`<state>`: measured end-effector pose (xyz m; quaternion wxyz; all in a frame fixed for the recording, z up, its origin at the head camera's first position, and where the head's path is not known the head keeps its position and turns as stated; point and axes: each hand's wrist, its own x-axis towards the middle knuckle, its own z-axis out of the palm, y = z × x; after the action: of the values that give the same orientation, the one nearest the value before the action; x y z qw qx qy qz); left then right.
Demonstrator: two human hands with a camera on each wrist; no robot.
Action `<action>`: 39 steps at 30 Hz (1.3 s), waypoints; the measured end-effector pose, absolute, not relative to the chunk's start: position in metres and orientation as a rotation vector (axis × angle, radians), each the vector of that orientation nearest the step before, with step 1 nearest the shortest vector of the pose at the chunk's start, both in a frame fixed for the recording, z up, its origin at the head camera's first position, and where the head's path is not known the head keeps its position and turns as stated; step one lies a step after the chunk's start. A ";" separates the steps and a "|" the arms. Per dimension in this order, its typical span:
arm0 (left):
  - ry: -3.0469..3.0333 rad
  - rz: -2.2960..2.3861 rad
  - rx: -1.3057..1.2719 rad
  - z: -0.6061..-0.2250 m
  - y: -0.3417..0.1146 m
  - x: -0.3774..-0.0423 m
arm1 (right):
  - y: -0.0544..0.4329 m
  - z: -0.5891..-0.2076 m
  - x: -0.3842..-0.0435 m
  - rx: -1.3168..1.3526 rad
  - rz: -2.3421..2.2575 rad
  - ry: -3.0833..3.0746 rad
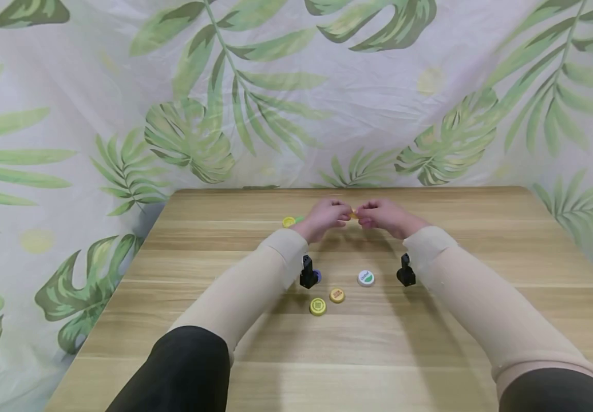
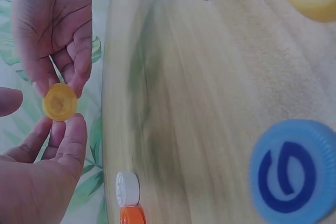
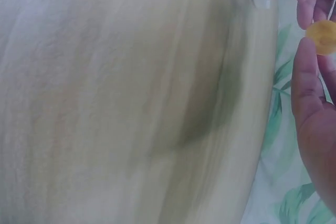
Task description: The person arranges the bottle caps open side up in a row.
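Note:
Fingertips of both hands meet at a small yellow-orange bottle cap (image 2: 60,102), raised above the far part of the table. My left hand (image 1: 327,216) pinches one side of it, and my right hand (image 1: 386,216) pinches the opposite side. In the head view the fingers cover most of this cap (image 1: 354,214). The right wrist view catches it at the right edge, between the fingertips of the two hands. Beside my left wrist lie a yellow cap (image 1: 288,222) and a partly hidden green cap (image 1: 299,220).
Nearer on the wooden table (image 1: 173,337) lie a white cap (image 1: 366,278), an orange-yellow cap (image 1: 337,295), a yellow-green cap (image 1: 317,306) and a blue cap (image 2: 294,174). A white cap (image 2: 127,189) and an orange cap (image 2: 132,215) sit near the far edge. Leaf-print cloth (image 1: 276,114) hangs behind.

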<state>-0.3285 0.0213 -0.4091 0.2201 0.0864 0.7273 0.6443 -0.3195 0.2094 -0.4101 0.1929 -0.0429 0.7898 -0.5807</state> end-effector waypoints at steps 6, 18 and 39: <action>1.940 1.886 0.173 -0.408 0.023 -0.334 | 0.203 -0.403 -0.324 -0.009 -1.792 2.206; 1.900 1.898 0.102 -0.410 0.027 -0.334 | 0.195 -0.409 -0.325 0.094 -1.711 2.256; 1.928 1.707 0.072 -0.420 0.034 -0.330 | 0.195 -0.433 -0.328 0.184 -1.703 2.150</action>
<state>-0.3295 0.0344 -0.4197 0.2792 0.0268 0.7188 0.6362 -0.3280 0.1953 -0.4329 0.1950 0.0658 0.7671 -0.6077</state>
